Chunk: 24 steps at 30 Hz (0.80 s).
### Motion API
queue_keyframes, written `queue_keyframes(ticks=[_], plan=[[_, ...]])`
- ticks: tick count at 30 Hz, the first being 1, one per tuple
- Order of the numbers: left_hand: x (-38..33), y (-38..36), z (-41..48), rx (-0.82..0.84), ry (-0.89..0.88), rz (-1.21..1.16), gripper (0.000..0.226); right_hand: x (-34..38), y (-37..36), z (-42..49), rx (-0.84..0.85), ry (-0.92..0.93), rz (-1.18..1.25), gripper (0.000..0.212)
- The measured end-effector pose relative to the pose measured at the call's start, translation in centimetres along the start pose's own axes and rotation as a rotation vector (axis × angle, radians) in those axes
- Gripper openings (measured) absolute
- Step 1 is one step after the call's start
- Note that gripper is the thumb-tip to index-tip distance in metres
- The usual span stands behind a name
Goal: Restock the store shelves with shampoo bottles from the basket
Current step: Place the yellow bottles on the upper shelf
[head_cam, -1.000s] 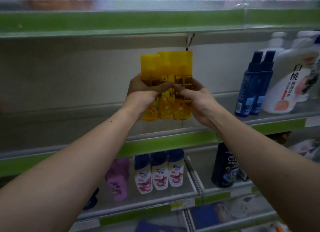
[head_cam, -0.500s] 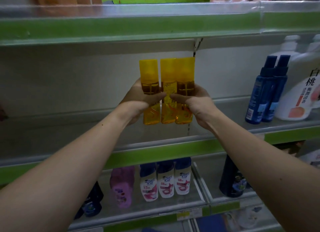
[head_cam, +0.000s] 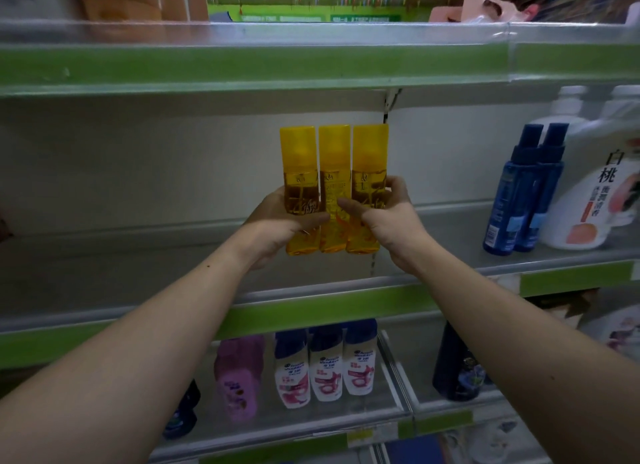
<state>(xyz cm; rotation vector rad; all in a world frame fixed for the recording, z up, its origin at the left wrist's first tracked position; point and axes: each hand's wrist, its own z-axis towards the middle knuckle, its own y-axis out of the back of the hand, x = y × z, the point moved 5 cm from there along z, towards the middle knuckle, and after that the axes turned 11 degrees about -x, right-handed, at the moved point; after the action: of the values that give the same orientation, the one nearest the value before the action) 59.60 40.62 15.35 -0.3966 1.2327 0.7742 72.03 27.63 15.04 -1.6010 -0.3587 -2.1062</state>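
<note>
Here our fingers are curled round the outer sides of three yellow bottles, with both thumbs laid across the front labels. The left hand clamps the left bottle and the right hand clamps the right one. The middle bottle looks to be held mostly by the squeeze from either side.

The bottles stand upright, touching in a row. We hold them in the air over the bare middle shelf, near its front edge, and they are not yet set down.

We judge them stiff, smooth plastic with liquid inside: light enough singly, but slick, so the middle one may slide down if our pressure eases. The best hold is low on the bodies, where our hands are now. The tall caps might pull off.

To the right on the same shelf stand two blue bottles and, beside them, a white jug, well apart from our row. Below, three white bottles sit on the lower shelf.
</note>
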Motion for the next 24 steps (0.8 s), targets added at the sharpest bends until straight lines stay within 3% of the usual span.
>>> queue_keyframes(ticks=[7,11,13,18,24], plan=[[-0.5,-0.3,-0.6,-0.042,-0.016,0.062,0.075,0.7,0.8,-0.4,0.036,0.077,-0.144,0.046],[-0.2,-0.3,-0.5,-0.049,-0.006,0.068,0.067,1.4,1.8,-1.0,0.092,0.085,-0.166,0.039],[-0.1,-0.2,-0.5,-0.036,0.0,0.064,0.064,1.4,2.3,-1.1,0.085,0.081,-0.169,0.045],[-0.1,-0.1,-0.2,-0.01,0.017,0.054,0.07,1.0,2.4,-1.4,0.115,0.014,-0.114,0.043],[0.3,-0.2,0.2,0.01,0.04,0.035,0.054,1.3,3.1,-1.3,0.191,0.033,-0.142,0.033]])
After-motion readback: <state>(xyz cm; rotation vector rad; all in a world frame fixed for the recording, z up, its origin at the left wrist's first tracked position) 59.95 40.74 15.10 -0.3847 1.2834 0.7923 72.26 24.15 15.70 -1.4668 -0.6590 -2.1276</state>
